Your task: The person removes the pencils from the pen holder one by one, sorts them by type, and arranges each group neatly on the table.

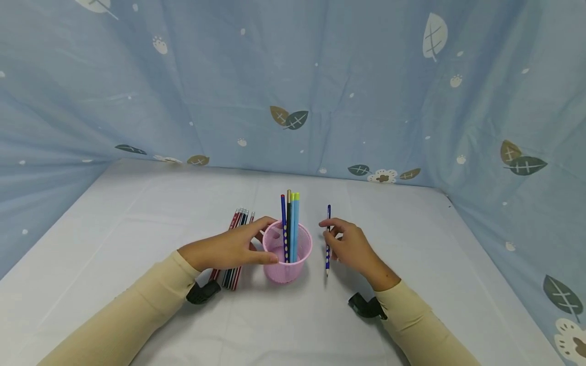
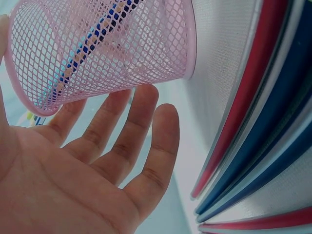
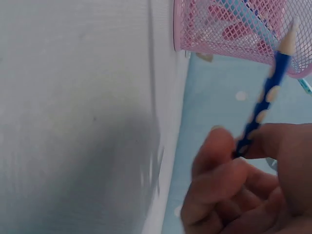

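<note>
While the left hand (image 1: pixel 233 246) grasps the upright pink mesh pencil cup (image 1: pixel 284 274), the head view has the right hand (image 1: pixel 352 246) pinching a blue dotted pencil (image 1: pixel 327 256) just beside it, tip down: a cup-filling step, seemingly. Left wrist: striped pencils (image 2: pixel 243 92) lie near on the surface (image 2: pixel 214 53). Right wrist: firm pinch; next probably calls for lifting over the rim.

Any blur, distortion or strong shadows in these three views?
Head view: fairly even light, only faint shadows on the white tabletop; left wrist view: the slim red and dark-blue pencils near the lens look bowed, the pink mesh cup fairly crisp; right wrist view: the blue pencil with pale dots and the right hand look soft, a broad shadow on the tabletop.
</note>
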Demonstrator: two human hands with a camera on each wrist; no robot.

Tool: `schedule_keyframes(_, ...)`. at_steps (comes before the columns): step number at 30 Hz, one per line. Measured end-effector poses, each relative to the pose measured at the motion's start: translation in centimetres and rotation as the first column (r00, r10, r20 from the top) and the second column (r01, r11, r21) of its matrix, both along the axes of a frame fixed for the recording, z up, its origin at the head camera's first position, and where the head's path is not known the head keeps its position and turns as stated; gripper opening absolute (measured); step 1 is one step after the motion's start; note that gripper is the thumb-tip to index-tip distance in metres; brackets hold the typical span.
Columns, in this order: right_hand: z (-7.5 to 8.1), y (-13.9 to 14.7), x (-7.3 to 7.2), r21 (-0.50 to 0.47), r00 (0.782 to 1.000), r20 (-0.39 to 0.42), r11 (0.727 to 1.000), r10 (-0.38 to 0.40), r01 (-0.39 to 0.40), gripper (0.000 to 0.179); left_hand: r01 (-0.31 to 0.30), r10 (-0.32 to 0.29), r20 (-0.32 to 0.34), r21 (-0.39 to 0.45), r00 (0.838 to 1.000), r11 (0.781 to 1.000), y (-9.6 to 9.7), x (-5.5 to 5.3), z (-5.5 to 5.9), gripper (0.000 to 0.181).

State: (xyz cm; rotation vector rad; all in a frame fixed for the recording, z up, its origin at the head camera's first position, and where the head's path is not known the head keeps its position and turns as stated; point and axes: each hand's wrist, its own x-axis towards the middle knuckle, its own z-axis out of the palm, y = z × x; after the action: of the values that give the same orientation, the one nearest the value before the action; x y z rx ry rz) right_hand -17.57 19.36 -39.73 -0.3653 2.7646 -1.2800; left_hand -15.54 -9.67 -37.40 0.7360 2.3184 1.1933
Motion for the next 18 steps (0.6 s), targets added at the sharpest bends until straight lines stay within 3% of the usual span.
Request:
schedule_keyframes(9, -0.37, -0.1, 0.17, 0.204, 0.998, 0.04, 0.977, 0.055, -0.062, 0.024, -0.012, 0.012, 0.005, -0.01, 1.0, 1.0, 0.1, 0.06, -0.05, 0.077)
schedule_keyframes(18, -0.84, 0.07, 0.01, 0.257, 0.993, 0.075, 0.961, 0.091, -0.108, 0.026, -0.009, 0.009, -0.007, -0.007, 1.0, 1.0, 0.08, 0.0, -0.1, 0.077)
